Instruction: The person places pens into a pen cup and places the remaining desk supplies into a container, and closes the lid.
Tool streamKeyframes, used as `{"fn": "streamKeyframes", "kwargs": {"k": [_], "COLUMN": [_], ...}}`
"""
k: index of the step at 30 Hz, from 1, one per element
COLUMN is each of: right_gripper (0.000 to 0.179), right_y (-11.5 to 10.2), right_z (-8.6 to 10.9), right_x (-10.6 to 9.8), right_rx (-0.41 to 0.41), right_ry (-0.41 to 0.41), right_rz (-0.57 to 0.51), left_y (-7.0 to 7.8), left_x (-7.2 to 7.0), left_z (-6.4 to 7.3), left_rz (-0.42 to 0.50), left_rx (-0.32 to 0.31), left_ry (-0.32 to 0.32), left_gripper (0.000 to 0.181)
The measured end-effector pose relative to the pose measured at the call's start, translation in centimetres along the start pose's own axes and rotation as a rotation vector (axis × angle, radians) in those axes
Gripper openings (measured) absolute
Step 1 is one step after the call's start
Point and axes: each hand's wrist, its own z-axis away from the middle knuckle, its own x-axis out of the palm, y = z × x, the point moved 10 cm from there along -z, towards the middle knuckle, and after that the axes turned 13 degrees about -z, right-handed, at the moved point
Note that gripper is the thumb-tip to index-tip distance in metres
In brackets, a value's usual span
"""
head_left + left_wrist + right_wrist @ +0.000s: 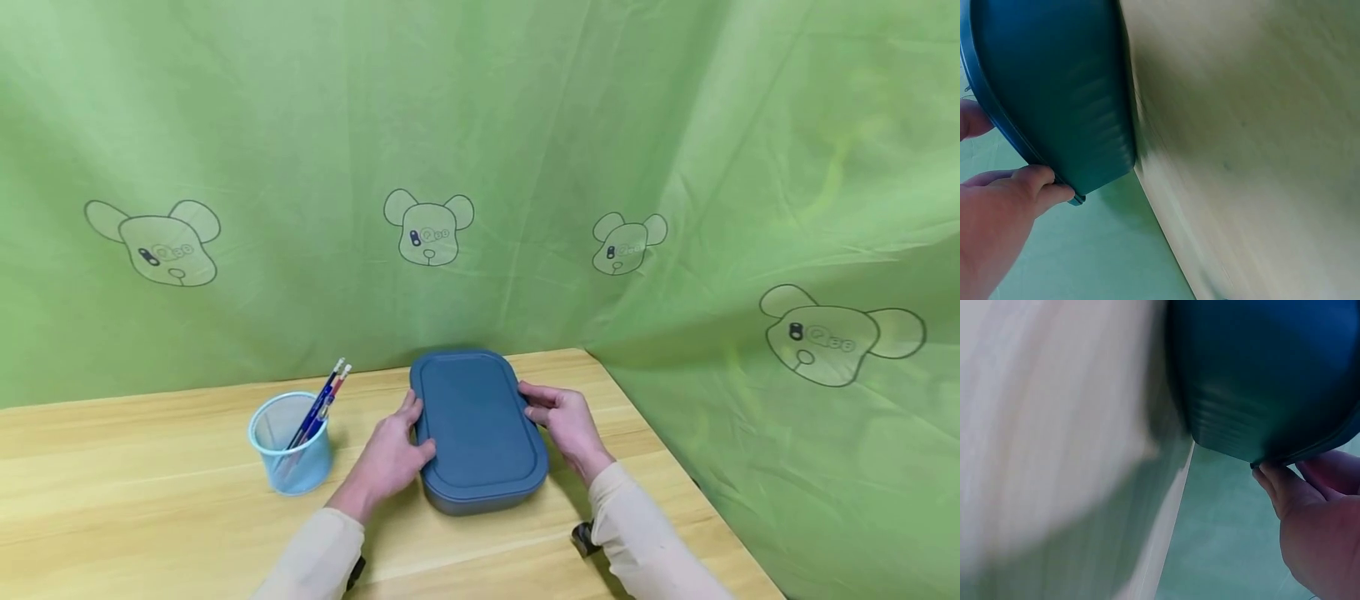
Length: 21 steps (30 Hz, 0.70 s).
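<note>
A dark blue rectangular box (pixel 480 421) with rounded corners and a fitted lid stands lengthwise in front of me. My left hand (pixel 390 454) grips its left edge, thumb near the lid's top and fingers along the side. On the opposite long edge, my right hand (pixel 570 425) pinches the rim between thumb and fingers. The left wrist view shows fingertips under the protruding rim of the box (pixel 1054 100), whose ribbed side wall faces the camera. Likewise, the right wrist view has fingers at the rim of the box (pixel 1247 381). Its contents are hidden.
Left of the box stands a light blue mesh pen cup (pixel 296 454) holding several pens and pencils (pixel 315 412). The wooden table (pixel 150 517) ends at a green curtain (pixel 495 100) with printed bear heads behind and to the right. A black strap piece (pixel 583 540) hangs by the right sleeve.
</note>
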Motion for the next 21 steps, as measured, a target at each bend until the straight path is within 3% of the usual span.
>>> {"fn": "streamKeyframes", "kwargs": {"k": [15, 18, 21], "right_gripper": [0.038, 0.039, 0.041], "right_y": [0.5, 0.6, 0.0], "right_z": [-0.1, 0.0, 0.4], "right_x": [-0.2, -0.2, -0.2], "right_rx": [0.014, 0.025, 0.015], "right_ry": [-0.041, -0.056, -0.082], "right_rz": [0.068, 0.099, 0.193], "left_y": [-0.1, 0.3, 1.3], "left_x": [0.3, 0.3, -0.3], "left_z": [0.0, 0.2, 0.9], "left_rz": [0.005, -0.034, -0.133], "left_rx": [-0.003, 0.019, 0.049], "left_ry": [-0.010, -0.046, -0.083], "left_gripper": [0.059, 0.061, 0.066]}}
